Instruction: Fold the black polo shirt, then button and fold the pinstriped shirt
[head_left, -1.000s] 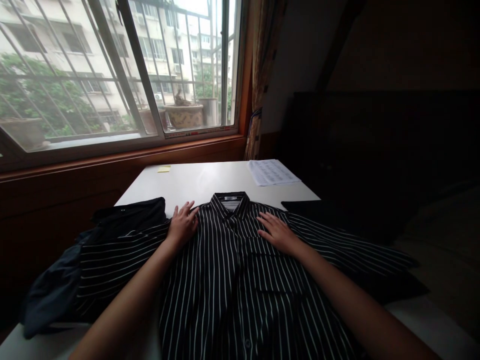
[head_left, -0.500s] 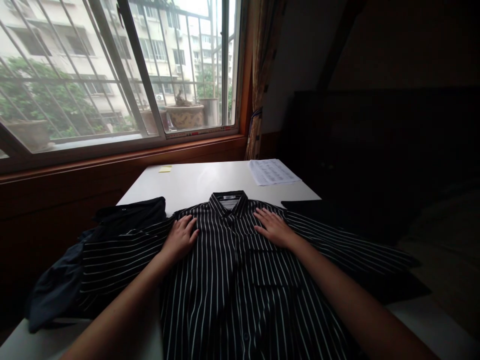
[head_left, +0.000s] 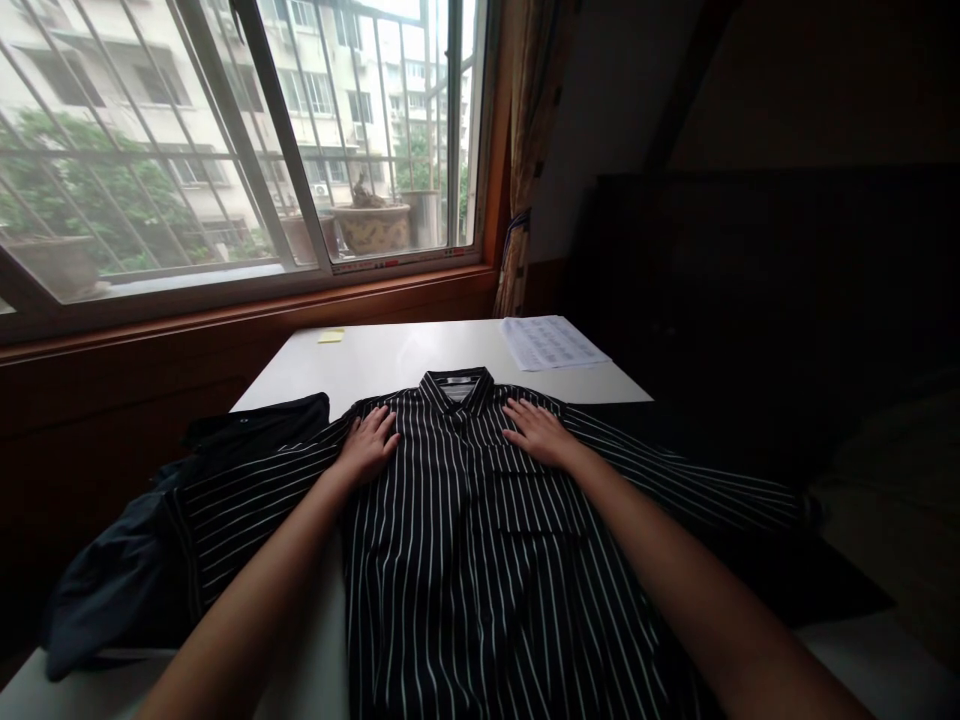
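A black shirt with white stripes [head_left: 450,520] lies front side up, its collar pointing away from me and its sleeves spread to both sides. My left hand [head_left: 369,445] rests flat on the shirt's left shoulder area, fingers apart. On the other side of the collar, my right hand [head_left: 538,432] lies flat with spread fingers, above the chest pocket. Neither hand grips the cloth. The left sleeve runs over a dark pile of clothes [head_left: 112,570]; the right sleeve lies across dark cloth [head_left: 810,580].
The white table [head_left: 375,350] stands below a barred window [head_left: 300,150]. Printed sheets [head_left: 555,343] lie at its far right corner, and a yellow sticky note [head_left: 331,336] at the far left. A patterned curtain [head_left: 517,250] hangs beside the window.
Both hands have slid slightly away from me, and the shirt has moved with them toward the far edge. The sleeves have drawn in a little. The fingers remain flat.
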